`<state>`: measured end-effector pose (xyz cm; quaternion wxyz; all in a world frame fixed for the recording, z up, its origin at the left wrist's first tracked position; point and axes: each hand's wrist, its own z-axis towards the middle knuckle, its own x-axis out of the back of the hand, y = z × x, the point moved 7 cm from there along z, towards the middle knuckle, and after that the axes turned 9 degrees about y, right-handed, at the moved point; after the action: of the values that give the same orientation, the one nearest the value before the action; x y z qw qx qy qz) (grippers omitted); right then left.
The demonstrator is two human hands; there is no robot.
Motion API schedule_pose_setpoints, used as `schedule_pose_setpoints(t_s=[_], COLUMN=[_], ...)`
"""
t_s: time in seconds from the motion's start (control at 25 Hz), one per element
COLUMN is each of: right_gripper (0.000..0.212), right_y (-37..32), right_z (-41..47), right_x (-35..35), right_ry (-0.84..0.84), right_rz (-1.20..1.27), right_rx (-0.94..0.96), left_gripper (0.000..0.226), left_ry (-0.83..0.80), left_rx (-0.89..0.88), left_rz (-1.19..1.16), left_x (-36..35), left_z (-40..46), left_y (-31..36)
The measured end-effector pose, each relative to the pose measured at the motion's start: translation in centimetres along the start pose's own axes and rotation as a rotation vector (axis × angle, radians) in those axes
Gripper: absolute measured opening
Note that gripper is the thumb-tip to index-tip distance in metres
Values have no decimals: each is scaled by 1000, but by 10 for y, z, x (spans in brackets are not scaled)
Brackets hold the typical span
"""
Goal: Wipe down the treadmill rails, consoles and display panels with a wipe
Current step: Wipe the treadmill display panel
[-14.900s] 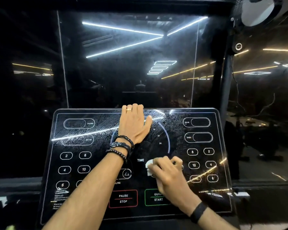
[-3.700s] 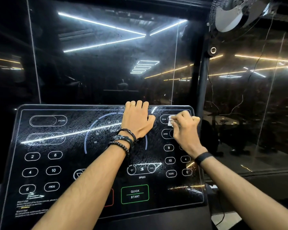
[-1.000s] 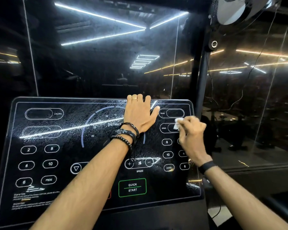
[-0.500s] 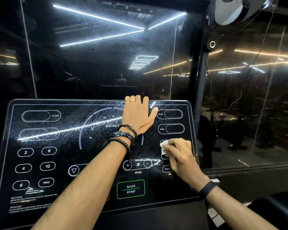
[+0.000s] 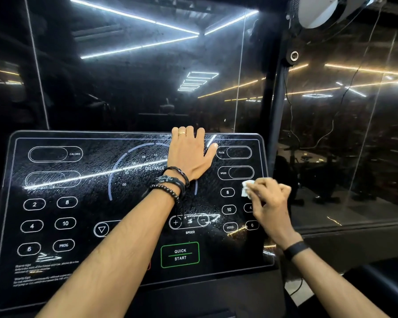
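The glossy black treadmill display panel fills the lower half of the view, its surface streaked and wet-looking. My left hand lies flat on the panel's upper middle, fingers over the top edge. My right hand grips a small white wipe and presses it against the right column of number buttons, just below the SPEED window. Most of the wipe is hidden inside my fingers.
Dark glass walls stand behind and right of the console, mirroring ceiling lights. A black pole with a fan on top rises close to the panel's right edge. A cable hangs below the right corner.
My right hand with the wipe went down the right button column, then came back up and to the right, under the SPEED window. My left hand stayed put.
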<state>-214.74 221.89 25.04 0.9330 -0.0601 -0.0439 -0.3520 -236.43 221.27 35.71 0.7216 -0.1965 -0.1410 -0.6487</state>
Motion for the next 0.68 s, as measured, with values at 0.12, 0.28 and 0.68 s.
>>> schedule_pose_setpoints(t_s=[0.12, 0.28, 0.68], right_gripper=[27, 26, 27], right_y=[-22, -42, -4], right_z=[-15, -40, -34], right_x=[-5, 3, 17], right_ry=[-6, -129, -112], right_rz=[34, 59, -14], right_rx=[-43, 230, 132], left_gripper=[67, 70, 78], left_ry=[-6, -10, -43], left_rx=[4, 7, 7], left_rz=[0, -8, 3], left_x=[0, 1, -2], left_z=[-1, -2, -7], left_y=[0, 0, -2])
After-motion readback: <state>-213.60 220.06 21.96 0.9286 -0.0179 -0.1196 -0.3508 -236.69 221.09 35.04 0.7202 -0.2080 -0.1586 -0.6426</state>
